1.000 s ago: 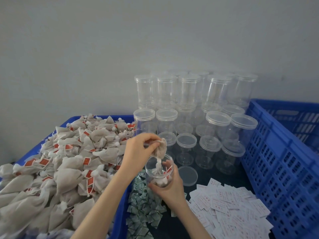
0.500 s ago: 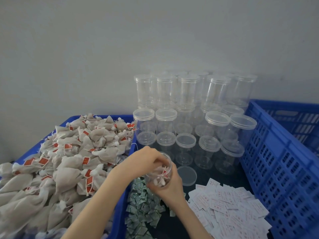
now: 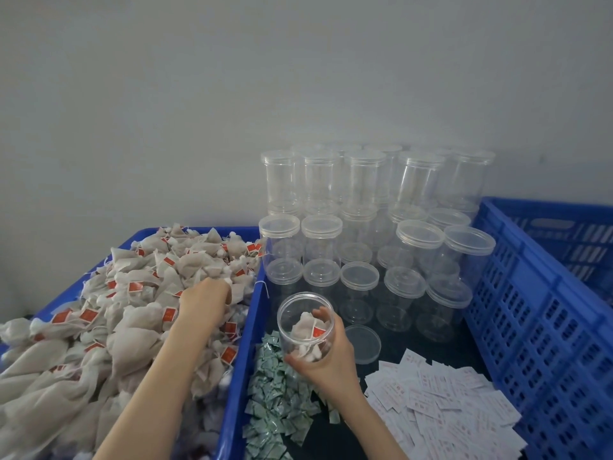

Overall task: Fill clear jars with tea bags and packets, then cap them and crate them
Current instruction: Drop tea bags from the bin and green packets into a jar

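My right hand [image 3: 328, 363] grips an open clear jar [image 3: 300, 307] from below and behind, tilted toward me, with a few tea bags [image 3: 306, 328] inside. Its loose lid [image 3: 363, 343] lies flat on the dark table just right of the jar. My left hand [image 3: 204, 300] rests palm down on the heap of white tea bags with red tags [image 3: 132, 293] in the blue tray [image 3: 247, 327]. Its fingertips are buried among the bags, so a grip is not visible.
Small green packets [image 3: 278, 393] lie piled below the jar and white paper packets [image 3: 447, 403] spread to the right. Several capped empty jars [image 3: 358, 227] are stacked behind, against the wall. A slotted blue crate [image 3: 530, 327] stands at the right.
My left hand left the jar's mouth, where it dropped a tea bag in, and moved left onto the tea bag heap. The jar tilted slightly toward me.
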